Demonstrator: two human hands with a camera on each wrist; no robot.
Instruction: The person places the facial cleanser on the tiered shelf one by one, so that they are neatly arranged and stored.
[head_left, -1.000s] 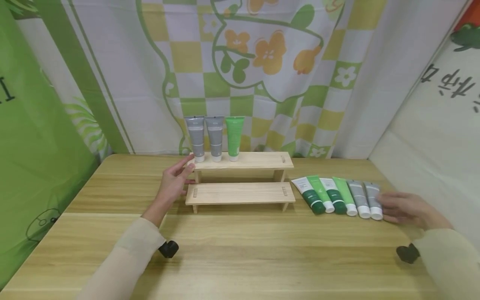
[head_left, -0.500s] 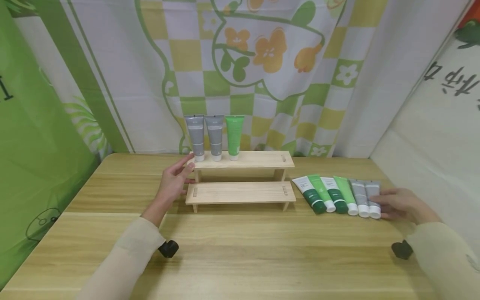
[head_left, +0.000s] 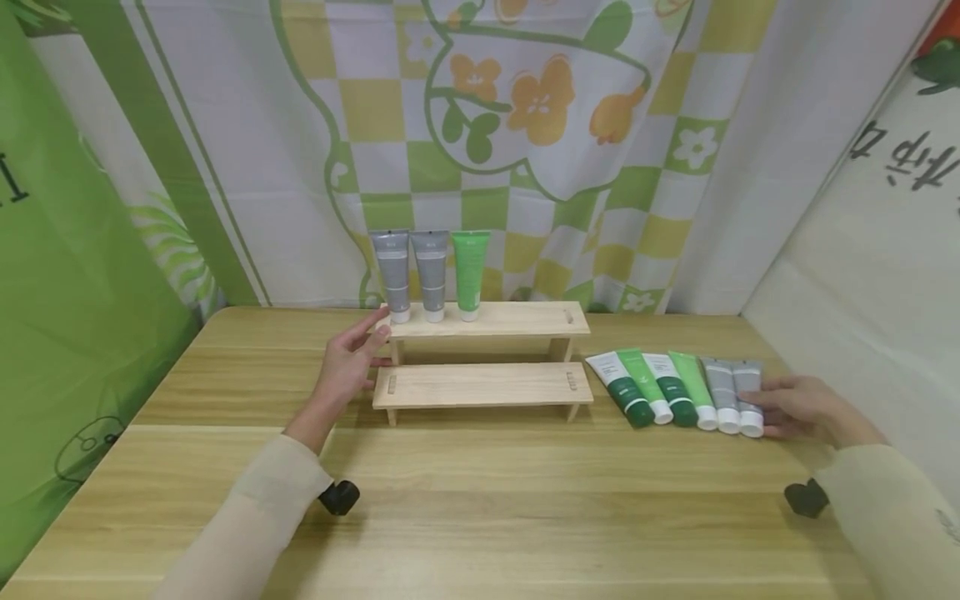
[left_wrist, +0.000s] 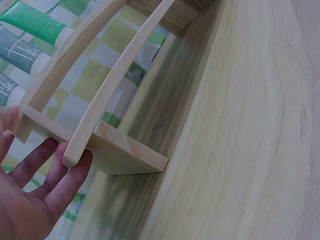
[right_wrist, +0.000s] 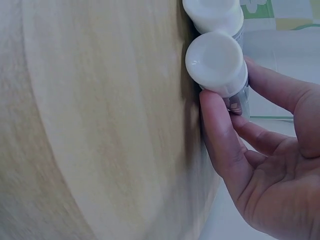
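My left hand (head_left: 348, 362) holds the left end of a two-tier wooden display stand (head_left: 483, 386), its fingers at the board ends in the left wrist view. Two grey squeeze tubes (head_left: 431, 275) and a green squeeze tube (head_left: 469, 271) stand cap down on the upper tier. At the right, my right hand (head_left: 806, 408) grips the outermost grey squeeze tube (head_left: 748, 387) of a lying row. In the right wrist view its white cap (right_wrist: 215, 60) sits between my fingers, close to the table.
Left of the gripped tube lie another grey tube (head_left: 722, 392), light green tubes (head_left: 690, 383) and white-and-dark-green tubes (head_left: 622, 387), side by side. The wooden table (head_left: 480, 508) meets a patterned curtain (head_left: 525, 192) behind the stand. Printed cloths hang at both sides.
My right hand has moved slightly left, from beside the outermost grey tube onto it, and its fingers have come round the tube. My left hand keeps its place on the stand.
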